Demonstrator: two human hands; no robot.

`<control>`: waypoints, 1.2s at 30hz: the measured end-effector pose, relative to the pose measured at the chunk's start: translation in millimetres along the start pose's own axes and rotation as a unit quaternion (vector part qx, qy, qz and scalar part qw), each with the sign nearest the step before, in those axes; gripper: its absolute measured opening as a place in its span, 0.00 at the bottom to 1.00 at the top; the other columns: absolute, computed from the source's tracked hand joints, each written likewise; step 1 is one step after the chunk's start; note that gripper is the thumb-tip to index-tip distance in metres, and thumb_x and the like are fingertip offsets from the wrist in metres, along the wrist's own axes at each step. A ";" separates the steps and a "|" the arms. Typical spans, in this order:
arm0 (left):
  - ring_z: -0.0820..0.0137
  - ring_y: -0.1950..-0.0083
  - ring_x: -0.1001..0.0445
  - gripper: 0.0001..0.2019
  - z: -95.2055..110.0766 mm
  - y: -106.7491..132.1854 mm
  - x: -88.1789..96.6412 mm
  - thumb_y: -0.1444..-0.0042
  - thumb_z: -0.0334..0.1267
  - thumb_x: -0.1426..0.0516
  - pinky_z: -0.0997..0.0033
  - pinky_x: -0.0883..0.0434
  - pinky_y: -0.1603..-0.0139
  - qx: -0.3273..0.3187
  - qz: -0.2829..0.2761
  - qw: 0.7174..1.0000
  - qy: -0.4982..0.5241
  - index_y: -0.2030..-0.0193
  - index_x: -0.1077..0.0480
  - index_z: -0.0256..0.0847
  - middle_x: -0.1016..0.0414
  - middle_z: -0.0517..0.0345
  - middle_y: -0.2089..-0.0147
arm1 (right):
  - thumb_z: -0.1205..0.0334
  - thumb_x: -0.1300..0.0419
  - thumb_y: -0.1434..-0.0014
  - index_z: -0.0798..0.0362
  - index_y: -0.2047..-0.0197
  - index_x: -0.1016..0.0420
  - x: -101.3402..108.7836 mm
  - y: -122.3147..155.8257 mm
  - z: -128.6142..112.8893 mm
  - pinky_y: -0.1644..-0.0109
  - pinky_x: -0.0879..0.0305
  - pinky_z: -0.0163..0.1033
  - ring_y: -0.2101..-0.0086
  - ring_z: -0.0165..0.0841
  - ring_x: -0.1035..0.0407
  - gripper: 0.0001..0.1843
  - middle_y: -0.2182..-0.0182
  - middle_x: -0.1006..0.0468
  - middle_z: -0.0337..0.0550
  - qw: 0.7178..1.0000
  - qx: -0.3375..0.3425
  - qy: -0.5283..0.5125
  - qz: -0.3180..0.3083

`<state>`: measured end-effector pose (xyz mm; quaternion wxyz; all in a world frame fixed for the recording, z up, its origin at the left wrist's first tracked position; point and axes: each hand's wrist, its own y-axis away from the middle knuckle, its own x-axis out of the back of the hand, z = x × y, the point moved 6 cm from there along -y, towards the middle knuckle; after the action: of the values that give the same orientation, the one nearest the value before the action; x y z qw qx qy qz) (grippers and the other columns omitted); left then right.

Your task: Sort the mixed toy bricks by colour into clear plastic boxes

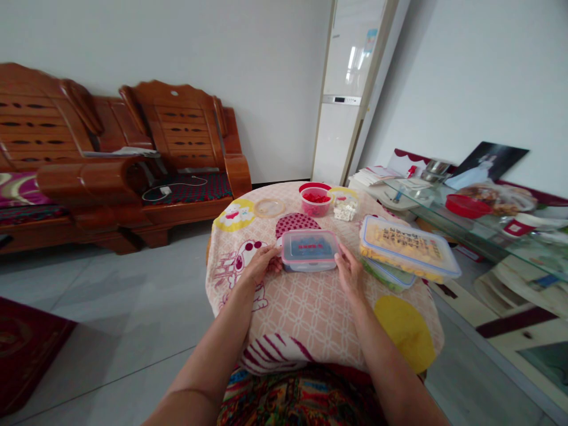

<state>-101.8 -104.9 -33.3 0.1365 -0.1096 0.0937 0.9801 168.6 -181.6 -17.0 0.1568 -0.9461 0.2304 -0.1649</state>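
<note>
A clear rectangular food container (309, 251) with a pink-edged lid and dark blue contents sits on the round cloth-covered table in front of me. My left hand (264, 264) grips its left end, and my right hand (349, 266) grips its right end. The lid lies on top and covers the box; whether every side clip is fastened I cannot tell. Behind it stand a round tub (316, 207) of red pieces and a small pile of white pieces (345, 210). To the right, a large lidded container (406, 248) with yellow contents rests partly over a green-filled container (393, 277).
A clear round lid (269, 207) lies at the table's back left. The patterned tablecloth (306, 313) hangs over the edge. Wooden armchairs (186, 136) stand at the left. A glass-topped cabinet (461, 219) at the right carries a red bowl (467, 206), bags and papers.
</note>
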 end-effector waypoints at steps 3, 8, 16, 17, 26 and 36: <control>0.75 0.81 0.29 0.15 1.0 1.6 0.3 0.49 0.47 0.34 0.79 0.33 0.81 -0.010 0.009 1.000 0.001 0.69 0.31 0.38 0.27 0.60 0.77 | 0.37 0.42 0.41 0.57 0.39 0.24 0.6 0.8 1.5 0.44 0.29 0.52 0.48 0.49 0.25 0.37 0.46 0.20 0.58 1.000 0.001 0.000 0.003; 0.73 0.74 0.24 0.22 5.7 5.3 0.3 0.49 0.42 0.33 0.77 0.28 0.75 -0.054 0.031 0.998 0.029 0.48 0.28 0.41 0.23 0.60 0.69 | 0.38 0.43 0.40 0.56 0.40 0.24 0.6 0.2 2.5 0.43 0.30 0.53 0.48 0.48 0.25 0.36 0.45 0.20 0.57 1.000 0.002 0.003 0.008; 0.58 0.36 0.29 0.15 28.0 11.5 -5.2 0.48 0.35 0.34 0.65 0.27 0.43 -0.207 0.053 0.976 -0.046 0.52 0.20 0.44 0.23 0.47 0.42 | 0.40 0.44 0.39 0.57 0.42 0.25 -1.2 -3.7 2.6 0.48 0.29 0.48 0.51 0.45 0.25 0.33 0.47 0.20 0.56 1.000 0.021 0.001 0.001; 0.57 0.33 0.31 0.12 29.4 12.3 -6.5 0.47 0.35 0.35 0.64 0.28 0.41 -0.211 0.049 0.974 -0.062 0.55 0.19 0.43 0.24 0.46 0.40 | 0.40 0.44 0.39 0.56 0.42 0.25 -1.4 -4.1 2.6 0.47 0.29 0.48 0.51 0.45 0.25 0.33 0.47 0.20 0.56 1.000 0.021 0.005 0.000; 0.53 0.31 0.34 0.16 30.4 12.9 -8.5 0.44 0.43 0.36 0.56 0.34 0.34 -0.253 0.026 0.954 -0.161 0.50 0.20 0.43 0.29 0.45 0.34 | 0.40 0.45 0.38 0.56 0.38 0.26 -4.5 -2.6 -4.1 0.38 0.34 0.53 0.43 0.47 0.29 0.35 0.41 0.24 0.56 0.998 0.046 0.014 -0.027; 0.55 0.30 0.36 0.22 30.6 6.2 -13.2 0.37 0.49 0.45 0.48 0.40 0.28 -0.305 0.030 0.895 -0.325 0.42 0.24 0.42 0.31 0.47 0.32 | 0.43 0.48 0.36 0.55 0.47 0.21 -3.8 -17.3 0.0 0.39 0.31 0.52 0.46 0.46 0.26 0.28 0.47 0.19 0.56 0.995 0.084 0.045 -0.006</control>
<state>-97.1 -107.5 0.2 0.0901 0.1815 -0.2557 0.9453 172.0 -165.2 -11.5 0.2237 -0.9226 0.2174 -0.2270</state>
